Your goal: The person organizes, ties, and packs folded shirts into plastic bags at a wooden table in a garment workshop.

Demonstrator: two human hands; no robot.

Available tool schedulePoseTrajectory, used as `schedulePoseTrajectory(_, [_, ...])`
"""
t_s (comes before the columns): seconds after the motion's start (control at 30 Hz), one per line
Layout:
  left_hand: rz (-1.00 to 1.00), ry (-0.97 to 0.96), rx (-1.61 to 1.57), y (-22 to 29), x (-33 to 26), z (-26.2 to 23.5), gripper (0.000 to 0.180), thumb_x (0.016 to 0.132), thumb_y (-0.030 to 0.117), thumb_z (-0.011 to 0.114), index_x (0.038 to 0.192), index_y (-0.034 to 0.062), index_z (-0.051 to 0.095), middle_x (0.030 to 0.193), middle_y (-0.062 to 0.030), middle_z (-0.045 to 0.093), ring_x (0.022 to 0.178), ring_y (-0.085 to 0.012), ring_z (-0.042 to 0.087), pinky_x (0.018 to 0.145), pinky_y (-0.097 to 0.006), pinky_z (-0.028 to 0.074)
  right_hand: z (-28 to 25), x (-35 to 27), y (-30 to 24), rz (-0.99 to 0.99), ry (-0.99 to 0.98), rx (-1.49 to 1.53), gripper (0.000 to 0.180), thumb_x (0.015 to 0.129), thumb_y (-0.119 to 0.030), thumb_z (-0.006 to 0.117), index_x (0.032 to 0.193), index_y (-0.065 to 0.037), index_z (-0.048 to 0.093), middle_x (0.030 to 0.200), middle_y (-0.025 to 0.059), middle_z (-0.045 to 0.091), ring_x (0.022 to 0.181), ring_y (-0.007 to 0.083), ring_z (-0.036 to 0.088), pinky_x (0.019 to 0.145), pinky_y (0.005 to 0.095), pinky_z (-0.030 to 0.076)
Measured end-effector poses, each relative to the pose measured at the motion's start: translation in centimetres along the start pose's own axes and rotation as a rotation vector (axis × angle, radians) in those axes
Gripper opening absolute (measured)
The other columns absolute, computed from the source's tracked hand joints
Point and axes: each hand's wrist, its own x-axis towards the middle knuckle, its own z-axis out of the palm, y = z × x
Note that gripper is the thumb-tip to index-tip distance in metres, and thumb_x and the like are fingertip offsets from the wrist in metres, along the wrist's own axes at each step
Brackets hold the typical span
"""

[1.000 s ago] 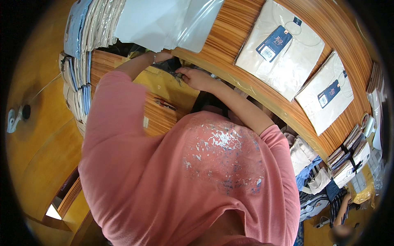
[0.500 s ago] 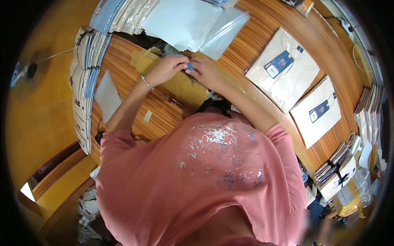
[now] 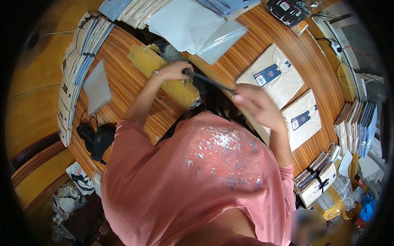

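A thin black strip, perhaps a strap or cord, stretches between my hands above a dark gap beside the table edge. My left hand is closed round its left end, over a yellow tape-covered surface. The other end is in my right hand, slightly blurred by motion, near two folded beige garments. The farther bagged garment and the nearer bagged garment each carry a dark blue hang tag. Whether the strip goes on inside my fists is hidden.
Clear plastic bags lie at the far side next to stacked packed garments. More garment stacks line the left edge and right edge. A black bundle with a cord rests at the near left.
My hands were together around a small blue piece, which I can no longer make out. My right hand has moved right and nearer, and the black strip now spans between both hands.
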Motion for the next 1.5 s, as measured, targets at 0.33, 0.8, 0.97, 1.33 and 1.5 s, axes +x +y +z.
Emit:
schedulePoseTrajectory(0.33, [-0.011,-0.006,-0.182,5.5,1.8,-0.5,0.021,0.088,0.020,0.052,0.084,0.0001,0.056,0.072,-0.0063,0.056,0.071,-0.0160,0.053,0.068,-0.028,0.043,-11.8,-21.4,-4.8,-0.204,1.158,0.279,0.024,0.095,-0.024,0.041,0.079,-0.006,0.047,0.054,-0.0014,0.034,0.045,0.0103,0.032,0.056,0.0306,0.037])
schedulePoseTrajectory(0.8, [0.363,0.536,0.254,25.9,20.8,14.7,0.020,0.089,0.017,0.044,0.101,0.0074,0.057,0.115,-0.0074,0.055,0.111,-0.0232,0.048,0.095,-0.049,0.030,-11.2,-34.7,15.2,0.803,1.313,-0.524,0.031,0.089,-0.029,0.048,0.090,0.000,0.062,0.083,0.0187,0.062,0.077,0.0293,0.058,0.071,0.0384,0.044])
schedulePoseTrajectory(0.97, [0.287,0.560,0.449,18.3,19.8,14.2,0.022,0.088,0.018,0.045,0.104,0.0079,0.056,0.123,-0.0058,0.049,0.120,-0.0225,0.040,0.099,-0.055,0.022,-1.8,-30.2,19.0,0.900,1.116,-0.893,0.029,0.085,-0.018,0.052,0.111,-0.006,0.055,0.088,0.0164,0.058,0.079,0.0316,0.058,0.067,0.0418,0.047])
schedulePoseTrajectory(1.33, [0.074,0.492,0.160,30.4,34.3,8.5,0.040,0.085,0.042,0.052,0.082,0.0030,0.060,0.074,-0.0153,0.063,0.075,-0.0336,0.061,0.065,-0.040,0.046,-14.9,-38.5,23.0,0.947,1.397,-0.520,0.010,0.086,-0.014,0.051,0.088,-0.004,0.054,0.071,0.0127,0.060,0.064,0.0284,0.059,0.058,0.0391,0.046])
schedulePoseTrajectory(1.5, [0.071,0.327,0.713,25.8,36.3,8.2,0.026,0.081,0.030,0.054,0.086,0.0071,0.064,0.082,-0.0184,0.063,0.080,-0.0343,0.062,0.068,-0.043,0.048,-12.0,-38.9,21.7,1.322,1.009,-0.699,0.017,0.081,-0.023,0.054,0.081,-0.008,0.062,0.077,0.0156,0.064,0.075,0.0349,0.061,0.063,0.0432,0.047])
